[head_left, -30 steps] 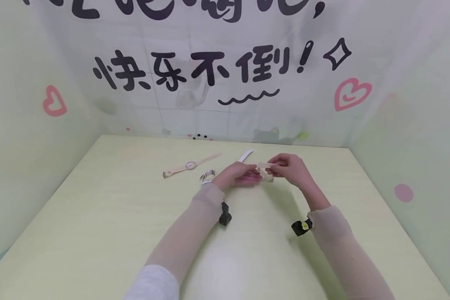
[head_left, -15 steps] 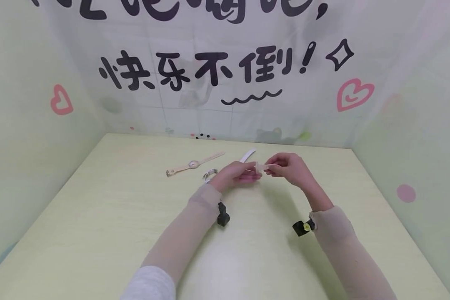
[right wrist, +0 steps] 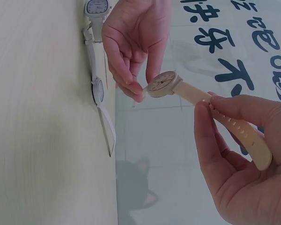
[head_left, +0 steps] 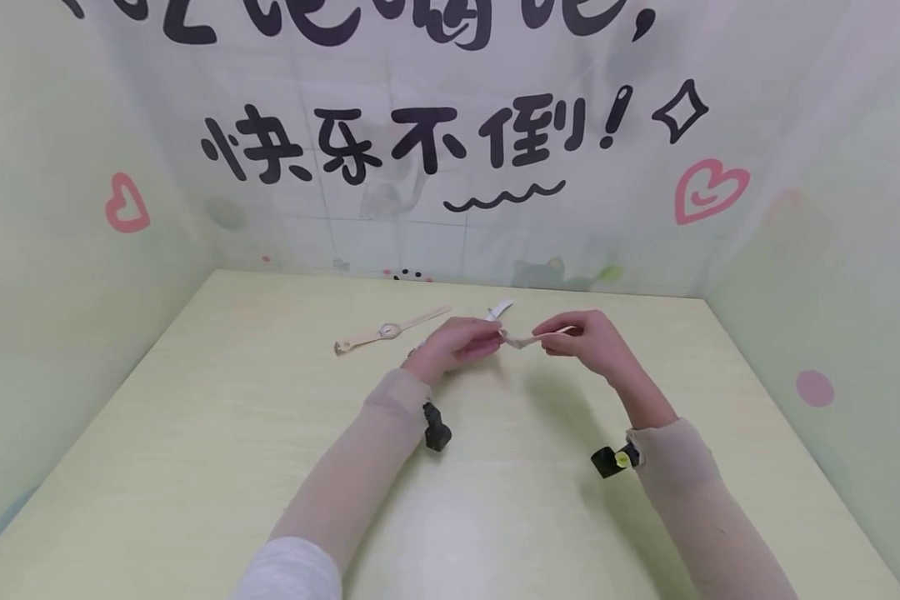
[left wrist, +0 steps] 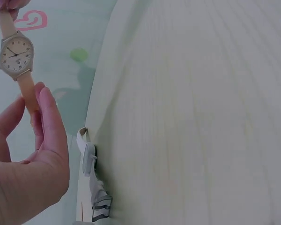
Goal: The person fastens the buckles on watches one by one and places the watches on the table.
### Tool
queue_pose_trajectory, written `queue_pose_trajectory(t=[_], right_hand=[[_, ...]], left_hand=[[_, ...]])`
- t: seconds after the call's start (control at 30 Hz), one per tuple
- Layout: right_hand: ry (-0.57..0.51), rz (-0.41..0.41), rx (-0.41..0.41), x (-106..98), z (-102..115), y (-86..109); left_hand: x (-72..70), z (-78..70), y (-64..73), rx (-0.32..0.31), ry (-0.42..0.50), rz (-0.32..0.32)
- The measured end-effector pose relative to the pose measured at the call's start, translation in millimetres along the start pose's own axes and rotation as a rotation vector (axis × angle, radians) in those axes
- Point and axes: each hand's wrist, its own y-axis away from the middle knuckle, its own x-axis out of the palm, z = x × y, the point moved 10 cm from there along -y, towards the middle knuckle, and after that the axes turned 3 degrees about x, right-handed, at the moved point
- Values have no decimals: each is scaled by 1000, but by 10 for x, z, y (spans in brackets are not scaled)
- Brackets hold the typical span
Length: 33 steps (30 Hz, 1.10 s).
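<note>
Between both hands a wristwatch [right wrist: 161,84] with a peach strap and a round pale dial is held up above the table. My left hand [head_left: 457,343] pinches one strap end between thumb and fingers. The longer, holed strap [right wrist: 239,125] is gripped by my right hand [head_left: 591,340], its tip lying across the palm. In the left wrist view the dial [left wrist: 16,55] shows numerals and dark hands. A white-strapped watch [right wrist: 98,91] lies behind the left hand, and another white watch [right wrist: 97,6] with a squarish dial is partly cut off by the frame.
A pink watch [head_left: 390,332] lies stretched out on the pale table [head_left: 217,433], left of the hands. The printed backdrop [head_left: 390,242] rises at the table's rear edge, with side panels left and right. Small black cameras [head_left: 437,433] sit on both wrists.
The watch has gone from bunched between the fingers to stretched between both hands. My left hand has moved a little left, covering the watch behind it. The right hand has barely shifted.
</note>
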Motion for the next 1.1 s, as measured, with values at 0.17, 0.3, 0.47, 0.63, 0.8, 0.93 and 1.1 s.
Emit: queue_pose_trajectory(t=[0.17, 0.3, 0.47, 0.63, 0.8, 0.93, 1.1], right_hand=[[-108, -32, -17, -93, -44, 12], [-246, -56, -36, -136, -62, 9], [-457, -105, -15, -195, -106, 2], [-750, -146, -8, -225, -111, 0], [-967, -169, -10, -211, -86, 3], [-1045, -179, -5, -175, -83, -1], [-1144, -210, 4, -145, -109, -27]], left_hand=[[-53, -112, 51, 39, 58, -29], [-84, -205, 94, 80, 77, -40], [-82, -298, 136, 129, 145, -39], [-65, -361, 180, 165, 222, -33], [-58, -402, 230, 180, 334, -24], [-96, -419, 248, 186, 357, -40], [-134, -445, 277, 207, 309, -53]])
